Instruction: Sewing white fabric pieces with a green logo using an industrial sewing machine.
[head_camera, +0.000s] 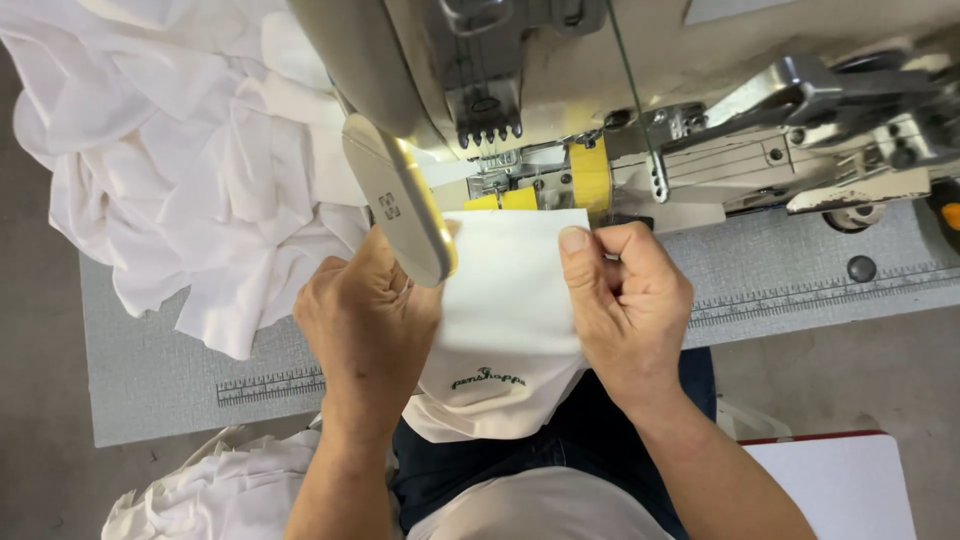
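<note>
Pinching the white fabric piece (515, 290) at both sides, left hand (365, 325) and right hand (625, 300) risk skewing it under the presser foot (492, 160).

Garment sewing workshop, seen from a seat at a machine station.

Industrial sewing machine (600, 110) with bare metal head, multi-needle foot and yellow tape on its arm, standing along the far edge of a grey textured sewing table (150, 370). Printed ruler strips (268, 386) stuck along the table's near edge, for measuring cloth. Heap of white cut fabric (190, 160) piled over the far left corner, more white pieces (215, 495) hanging below the near edge. Small white fabric panel (510, 300) with green embroidery lying at the needle. Plain concrete floor (40, 330) beside the table: production space, not a home.
</note>
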